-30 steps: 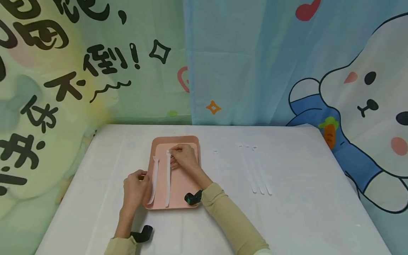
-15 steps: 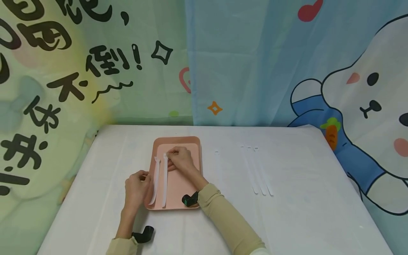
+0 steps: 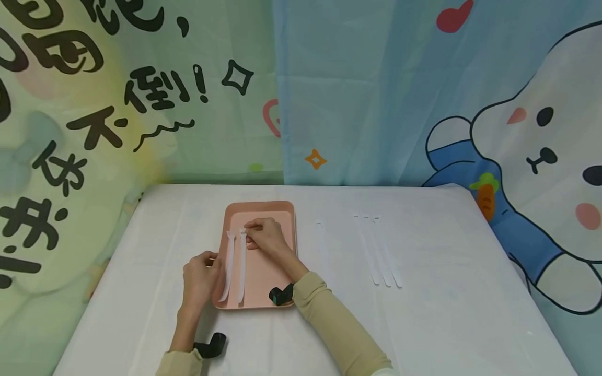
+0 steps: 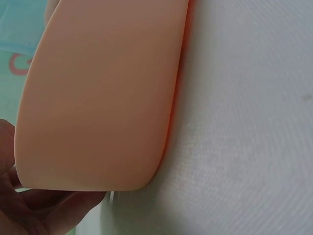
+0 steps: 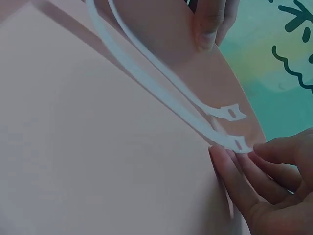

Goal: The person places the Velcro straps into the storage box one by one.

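Note:
A pink rectangular tray (image 3: 275,269) lies on the white table. My left hand (image 3: 201,277) grips its left edge, with the thumb on the inner wall in the right wrist view. Inside the tray, my right hand (image 3: 269,237) pinches the slotted end of a white cable strap (image 5: 146,88) between thumb and fingers. This strap runs lengthwise down the tray toward me. Just left of it lies a second white cable strap (image 3: 229,269), roughly parallel, its slotted head (image 5: 234,112) close to the held one. The two straps are a small gap apart.
Several more thin white straps (image 3: 376,253) lie side by side on the table right of the tray. Nearer the tray is a single faint strap (image 3: 321,240). Printed cloth (image 3: 338,94) hangs behind the table's far edge.
My right hand has moved left and slightly toward me, bringing its strap nearer the other strap in the tray. My left hand stays at the tray's edge.

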Motion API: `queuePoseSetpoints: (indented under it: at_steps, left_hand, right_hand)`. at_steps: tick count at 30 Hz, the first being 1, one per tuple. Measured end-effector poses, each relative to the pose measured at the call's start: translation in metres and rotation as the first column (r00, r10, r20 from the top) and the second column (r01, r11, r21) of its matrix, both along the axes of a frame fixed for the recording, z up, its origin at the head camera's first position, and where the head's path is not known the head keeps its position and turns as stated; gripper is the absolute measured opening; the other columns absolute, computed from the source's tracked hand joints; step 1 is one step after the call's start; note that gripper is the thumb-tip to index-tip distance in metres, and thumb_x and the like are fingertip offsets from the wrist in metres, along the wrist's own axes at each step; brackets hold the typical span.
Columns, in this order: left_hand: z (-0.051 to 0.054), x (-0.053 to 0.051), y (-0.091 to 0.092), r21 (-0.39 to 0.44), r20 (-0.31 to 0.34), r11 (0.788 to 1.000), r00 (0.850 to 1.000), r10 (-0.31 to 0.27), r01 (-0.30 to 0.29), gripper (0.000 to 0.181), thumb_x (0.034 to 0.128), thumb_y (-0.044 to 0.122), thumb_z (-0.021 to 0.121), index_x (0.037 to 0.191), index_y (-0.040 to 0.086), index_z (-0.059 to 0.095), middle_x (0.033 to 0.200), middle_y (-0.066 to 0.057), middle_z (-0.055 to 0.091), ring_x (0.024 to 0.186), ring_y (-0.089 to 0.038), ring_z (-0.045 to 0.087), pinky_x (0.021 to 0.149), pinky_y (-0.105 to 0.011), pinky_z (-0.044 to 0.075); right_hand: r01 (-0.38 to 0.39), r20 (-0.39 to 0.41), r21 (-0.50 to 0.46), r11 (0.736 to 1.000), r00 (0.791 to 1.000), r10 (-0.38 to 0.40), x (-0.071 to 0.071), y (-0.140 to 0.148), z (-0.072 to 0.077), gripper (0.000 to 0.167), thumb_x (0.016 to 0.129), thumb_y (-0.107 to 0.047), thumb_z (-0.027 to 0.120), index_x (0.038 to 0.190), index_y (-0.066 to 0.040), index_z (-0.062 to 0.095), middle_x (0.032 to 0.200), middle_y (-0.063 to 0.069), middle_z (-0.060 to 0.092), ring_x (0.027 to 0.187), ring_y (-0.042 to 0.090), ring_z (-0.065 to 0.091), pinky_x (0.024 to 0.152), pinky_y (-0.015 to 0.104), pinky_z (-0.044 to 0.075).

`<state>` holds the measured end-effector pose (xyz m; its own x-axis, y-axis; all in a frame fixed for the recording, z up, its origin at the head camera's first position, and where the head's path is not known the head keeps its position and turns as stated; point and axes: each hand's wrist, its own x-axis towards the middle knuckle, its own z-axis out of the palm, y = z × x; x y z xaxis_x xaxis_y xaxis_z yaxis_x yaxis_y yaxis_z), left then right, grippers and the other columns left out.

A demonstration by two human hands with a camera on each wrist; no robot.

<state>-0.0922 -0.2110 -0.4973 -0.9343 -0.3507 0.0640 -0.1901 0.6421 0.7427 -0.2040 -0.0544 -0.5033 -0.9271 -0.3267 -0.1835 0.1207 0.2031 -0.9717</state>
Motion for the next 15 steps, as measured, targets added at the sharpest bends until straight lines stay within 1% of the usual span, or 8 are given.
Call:
queuePoseSetpoints:
  at_steps: [6, 8, 11, 15]
  left_hand:
    - [0.002, 0.0, 0.001, -0.008, -0.014, 1.0, 1.0, -0.009, 0.009, 0.019, 0.093, 0.002, 0.064, 0.103, -0.009, 0.075, 0.091, -0.026, 0.076, 0.082, -0.041, 0.074, 0.07, -0.048, 0.056]
    - [0.002, 0.0, 0.001, -0.007, -0.009, 1.0, 1.0, -0.013, 0.013, 0.019, 0.0932, 0.003, 0.063, 0.103, -0.009, 0.075, 0.092, -0.027, 0.075, 0.082, -0.041, 0.073, 0.069, -0.046, 0.056]
    - [0.003, 0.001, 0.001, -0.006, -0.001, 1.0, 1.0, -0.006, 0.006, 0.019, 0.0933, 0.004, 0.064, 0.103, -0.009, 0.075, 0.092, -0.027, 0.075, 0.082, -0.04, 0.073, 0.067, -0.044, 0.055]
    - [0.003, 0.002, 0.002, -0.005, 0.0, 1.0, 1.0, 0.004, -0.004, 0.018, 0.0933, 0.004, 0.064, 0.101, -0.008, 0.075, 0.091, -0.027, 0.075, 0.079, -0.038, 0.073, 0.064, -0.039, 0.054]
  right_hand:
    - [-0.024, -0.043, 0.044, 0.999, 0.999, 0.026, 0.001, 0.007, 0.006, 0.026, 0.1, -0.003, 0.06, 0.123, 0.005, 0.07, 0.105, 0.023, 0.075, 0.089, 0.035, 0.075, 0.07, 0.034, 0.062]
    - [-0.031, -0.054, 0.056, 0.998, 0.998, 0.034, 0.001, 0.01, 0.007, 0.027, 0.101, -0.003, 0.06, 0.124, 0.005, 0.07, 0.108, 0.023, 0.075, 0.091, 0.035, 0.075, 0.071, 0.034, 0.062]
    - [-0.032, -0.077, 0.074, 0.997, 0.996, 0.038, 0.001, 0.014, 0.006, 0.027, 0.101, -0.005, 0.061, 0.124, 0.004, 0.07, 0.11, 0.022, 0.075, 0.091, 0.032, 0.075, 0.072, 0.03, 0.061]
    - [-0.025, -0.108, 0.102, 0.994, 0.994, 0.036, 0.002, 0.02, 0.005, 0.025, 0.1, -0.007, 0.063, 0.121, 0.003, 0.072, 0.109, 0.02, 0.075, 0.087, 0.027, 0.076, 0.071, 0.026, 0.06]
